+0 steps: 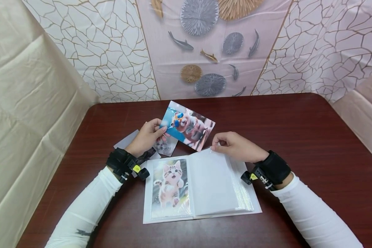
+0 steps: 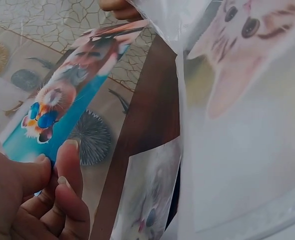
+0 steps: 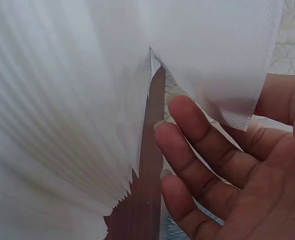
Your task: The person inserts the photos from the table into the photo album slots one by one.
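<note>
My left hand (image 1: 148, 136) pinches a photo (image 1: 188, 126) of a furry animal in blue sunglasses by its left corner, raised above the back of the album. The photo album (image 1: 147, 193) lies spread out on the table, a kitten photo (image 1: 170, 186) in its left pocket. On its right side a blank white sleeve page (image 1: 214, 186) stands partly lifted. With thumb and forefinger my right hand (image 1: 237, 146) pinches the top corner of that page. The right wrist view shows the page corner (image 3: 232, 100) between thumb and fingers, the other sleeves fanned out beside it.
Loose photos (image 1: 165, 146) lie on the table behind the album's left side, partly under my left hand and wrist. The dark red-brown table (image 1: 313, 137) reaches back to a patterned cloth backdrop (image 1: 111, 51). Pale cloth (image 1: 28, 113) hangs along the left.
</note>
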`<act>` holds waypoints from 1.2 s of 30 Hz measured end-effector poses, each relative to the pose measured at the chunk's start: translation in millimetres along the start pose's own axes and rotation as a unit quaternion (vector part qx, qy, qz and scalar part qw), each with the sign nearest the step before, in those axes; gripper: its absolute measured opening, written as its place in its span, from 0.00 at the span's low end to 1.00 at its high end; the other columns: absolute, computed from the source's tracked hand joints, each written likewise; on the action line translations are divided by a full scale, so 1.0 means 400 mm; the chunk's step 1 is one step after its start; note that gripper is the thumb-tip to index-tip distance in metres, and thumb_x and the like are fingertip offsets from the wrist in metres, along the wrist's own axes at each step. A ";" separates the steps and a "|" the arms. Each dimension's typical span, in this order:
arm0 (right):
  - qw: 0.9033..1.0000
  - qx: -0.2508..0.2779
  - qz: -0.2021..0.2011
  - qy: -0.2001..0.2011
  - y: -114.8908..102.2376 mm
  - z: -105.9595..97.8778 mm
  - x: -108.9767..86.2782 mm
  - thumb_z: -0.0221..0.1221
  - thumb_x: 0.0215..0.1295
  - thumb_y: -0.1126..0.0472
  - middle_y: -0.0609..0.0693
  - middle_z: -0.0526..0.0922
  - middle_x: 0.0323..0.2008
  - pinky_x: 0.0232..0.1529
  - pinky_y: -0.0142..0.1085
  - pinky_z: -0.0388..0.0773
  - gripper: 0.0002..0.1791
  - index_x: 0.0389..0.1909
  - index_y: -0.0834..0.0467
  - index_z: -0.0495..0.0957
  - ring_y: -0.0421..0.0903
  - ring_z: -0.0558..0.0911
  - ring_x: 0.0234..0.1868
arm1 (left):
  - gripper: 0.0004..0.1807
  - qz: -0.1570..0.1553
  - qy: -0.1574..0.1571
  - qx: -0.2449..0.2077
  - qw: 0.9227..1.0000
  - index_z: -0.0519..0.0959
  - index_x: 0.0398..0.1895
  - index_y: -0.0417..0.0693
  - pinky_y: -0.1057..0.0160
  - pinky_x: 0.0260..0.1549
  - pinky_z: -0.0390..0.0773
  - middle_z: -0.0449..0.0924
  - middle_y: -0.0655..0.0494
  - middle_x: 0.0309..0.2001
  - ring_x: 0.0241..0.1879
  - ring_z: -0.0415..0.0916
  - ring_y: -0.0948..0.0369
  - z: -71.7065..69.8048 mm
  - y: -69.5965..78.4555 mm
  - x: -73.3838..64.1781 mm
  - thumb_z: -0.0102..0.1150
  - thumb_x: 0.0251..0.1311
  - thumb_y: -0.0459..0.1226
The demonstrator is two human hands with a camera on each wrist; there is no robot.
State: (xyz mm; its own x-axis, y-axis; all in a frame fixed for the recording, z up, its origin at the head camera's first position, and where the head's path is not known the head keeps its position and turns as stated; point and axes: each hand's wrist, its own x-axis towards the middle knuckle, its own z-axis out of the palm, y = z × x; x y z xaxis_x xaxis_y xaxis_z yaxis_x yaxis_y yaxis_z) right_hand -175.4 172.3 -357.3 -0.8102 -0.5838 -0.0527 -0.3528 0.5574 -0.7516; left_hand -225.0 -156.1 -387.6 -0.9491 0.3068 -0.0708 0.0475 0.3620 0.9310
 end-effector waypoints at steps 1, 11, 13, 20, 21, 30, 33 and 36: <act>1.000 0.003 0.001 0.001 0.001 0.000 0.000 0.60 0.73 0.62 0.46 0.73 0.26 0.33 0.32 0.65 0.05 0.35 0.55 0.81 0.45 0.70 0.31 | 0.10 0.000 -0.001 0.001 1.000 0.72 0.54 0.39 0.65 0.32 0.76 0.84 0.31 0.42 0.31 0.78 0.57 0.000 -0.001 0.000 0.49 0.77 0.36; 0.999 0.043 0.021 0.007 0.006 0.003 0.003 0.62 0.71 0.62 0.47 0.73 0.23 0.31 0.33 0.64 0.05 0.35 0.58 0.81 0.44 0.70 0.29 | 0.12 0.006 -0.011 0.011 1.000 0.75 0.54 0.39 0.65 0.33 0.77 0.85 0.39 0.38 0.31 0.77 0.60 0.000 -0.005 -0.006 0.49 0.77 0.37; 0.998 0.061 0.028 0.007 0.007 0.005 0.005 0.63 0.70 0.63 0.47 0.75 0.23 0.32 0.33 0.65 0.04 0.35 0.59 0.80 0.43 0.71 0.29 | 0.12 0.007 -0.016 0.011 1.000 0.75 0.54 0.39 0.65 0.33 0.77 0.84 0.42 0.37 0.31 0.76 0.61 0.001 -0.009 -0.004 0.49 0.77 0.37; 0.992 0.114 0.057 0.007 0.005 0.003 0.007 0.64 0.67 0.66 0.51 0.79 0.24 0.31 0.33 0.67 0.09 0.42 0.65 0.76 0.41 0.75 0.28 | 0.10 0.013 -0.026 0.015 0.999 0.76 0.50 0.40 0.64 0.34 0.75 0.83 0.47 0.35 0.32 0.76 0.60 0.000 -0.022 0.002 0.48 0.77 0.38; 0.991 0.121 0.061 0.005 0.003 0.002 0.007 0.64 0.67 0.66 0.52 0.81 0.25 0.32 0.33 0.68 0.11 0.44 0.66 0.74 0.41 0.78 0.29 | 0.10 0.013 -0.026 0.016 0.999 0.76 0.50 0.41 0.64 0.34 0.75 0.83 0.48 0.35 0.32 0.76 0.60 0.000 -0.023 0.003 0.48 0.77 0.38; 0.988 0.142 0.063 -0.013 -0.002 -0.003 0.010 0.63 0.69 0.66 0.56 0.88 0.33 0.36 0.35 0.79 0.24 0.61 0.67 0.65 0.45 0.87 0.33 | 0.09 0.023 -0.032 0.019 0.999 0.76 0.49 0.41 0.66 0.33 0.76 0.82 0.50 0.33 0.31 0.76 0.61 -0.002 -0.028 0.005 0.49 0.77 0.37; 0.989 0.140 0.050 -0.006 -0.001 -0.001 0.011 0.63 0.69 0.67 0.57 0.88 0.34 0.37 0.33 0.79 0.23 0.60 0.66 0.66 0.44 0.87 0.33 | 0.09 0.027 -0.040 0.016 0.999 0.76 0.48 0.41 0.66 0.32 0.76 0.81 0.50 0.32 0.31 0.77 0.61 -0.003 -0.028 0.010 0.50 0.76 0.37; 0.990 0.135 0.042 0.002 -0.001 0.001 0.010 0.62 0.69 0.68 0.58 0.88 0.36 0.39 0.32 0.77 0.22 0.59 0.66 0.68 0.44 0.86 0.35 | 0.09 0.026 -0.046 0.008 0.999 0.75 0.53 0.42 0.66 0.32 0.77 0.81 0.49 0.34 0.32 0.79 0.61 0.001 -0.025 0.014 0.51 0.76 0.36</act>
State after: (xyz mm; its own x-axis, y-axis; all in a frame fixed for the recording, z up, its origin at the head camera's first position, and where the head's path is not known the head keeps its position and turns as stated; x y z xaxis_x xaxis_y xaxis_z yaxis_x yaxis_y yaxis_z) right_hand -178.5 169.5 -357.5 -0.8335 -0.5395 -0.1193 -0.1470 0.4246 -0.8934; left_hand -230.9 -157.8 -397.6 -0.9124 0.4055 -0.0559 0.1016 0.3567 0.9287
